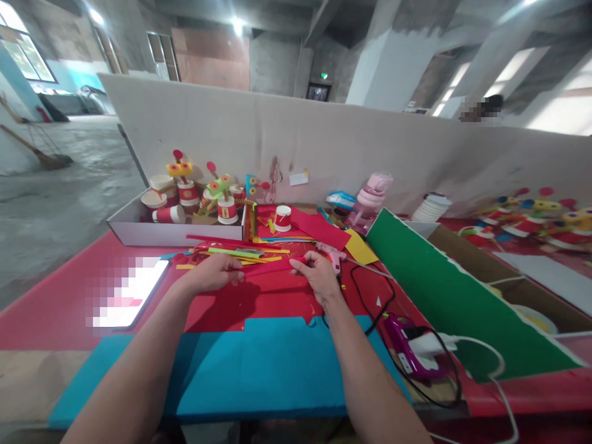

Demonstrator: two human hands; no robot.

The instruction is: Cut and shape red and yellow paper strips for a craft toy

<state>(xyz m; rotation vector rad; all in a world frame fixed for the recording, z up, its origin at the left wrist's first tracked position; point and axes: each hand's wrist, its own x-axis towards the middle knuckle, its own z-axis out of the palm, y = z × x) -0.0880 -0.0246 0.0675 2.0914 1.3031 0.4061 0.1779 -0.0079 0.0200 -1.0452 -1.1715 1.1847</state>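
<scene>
A long, whitish upright partition (222, 123) ran behind a counter (46, 314) covered in red sheeting. Along its near side lay a smooth, flat blue sheet (259, 370), while a broad green panel with a white edge (444, 290) stood tilted at right. Far left on the counter, a shallow white cardboard box (180, 234) held red-and-white paper cups and cup figures with yellow and green heads. Nearer sat a flat, lit smartphone (134, 296), its screen partly blurred. A translucent pink plastic tumbler (370, 200) stood near the partition, and a glossy purple power block (409, 348) with a white plug lay by the green panel.

At center, both hands worked over the red sheeting, just beyond the blue sheet. The left hand (217, 271) pinched one end of a narrow red paper-like strip (272, 266); the right hand (318, 274) gripped the other between thumb and fingers, the strip stretched nearly level between them. A pale pink glue gun (332, 254) lay just beyond the right hand. Behind the strip stood a single white paper cup with a red band (282, 217).
</scene>
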